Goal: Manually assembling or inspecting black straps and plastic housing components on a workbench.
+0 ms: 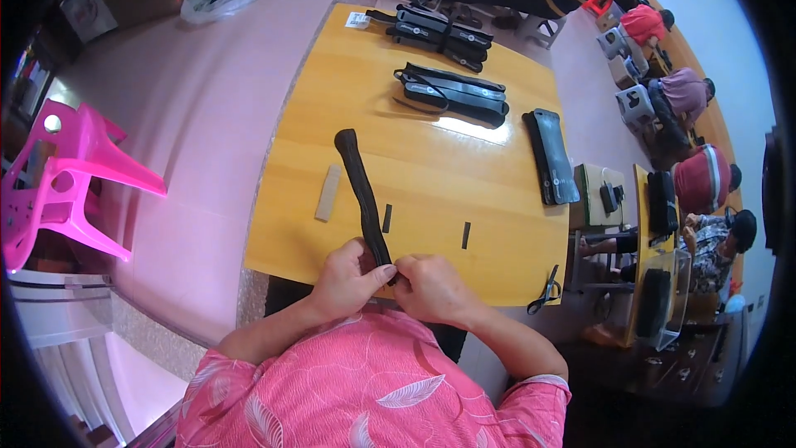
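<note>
A long black fabric strap slants over the near part of the yellow table, its rounded far end pointing away from me. My left hand is closed around its near end, thumb on top. Pinching the tip of that same end is my right hand, its knuckles facing up; the fingertips of both hands almost meet. Just beyond my hands lie two short dark strips, a left strip and a right strip. A flat tan bar rests to the left of the strap.
Bundled black straps and a second bundle lie at the table's far side; a flat black stack is at right. Scissors sit at the near right corner. A pink stool stands left. Several people work at right.
</note>
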### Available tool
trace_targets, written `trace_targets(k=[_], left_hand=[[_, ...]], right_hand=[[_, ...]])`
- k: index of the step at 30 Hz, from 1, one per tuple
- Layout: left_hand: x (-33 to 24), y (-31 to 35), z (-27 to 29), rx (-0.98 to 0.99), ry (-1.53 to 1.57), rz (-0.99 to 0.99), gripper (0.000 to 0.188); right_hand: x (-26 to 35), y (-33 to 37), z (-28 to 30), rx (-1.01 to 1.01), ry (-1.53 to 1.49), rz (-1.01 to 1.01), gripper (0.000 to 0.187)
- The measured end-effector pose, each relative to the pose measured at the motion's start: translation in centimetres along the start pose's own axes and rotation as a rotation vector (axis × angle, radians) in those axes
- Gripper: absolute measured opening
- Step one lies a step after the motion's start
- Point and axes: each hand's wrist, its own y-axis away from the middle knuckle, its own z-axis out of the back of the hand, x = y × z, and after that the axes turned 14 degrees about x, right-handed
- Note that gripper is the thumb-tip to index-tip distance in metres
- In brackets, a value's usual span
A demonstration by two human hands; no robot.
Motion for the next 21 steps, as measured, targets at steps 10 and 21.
trace_targets(k=[10,21], left_hand=[[-2.0,0.4,2.1,0.281,0.218,0.195,0.029],[-2.0,-0.1,3.6,0.559,0.003,0.204,0.021]], right_hand=[[1.0,-0.2,1.3,0.219,0.166,0.071,0.012],[2.4,-0.6,2.4,0.402,0.344,0.218,0.020]])
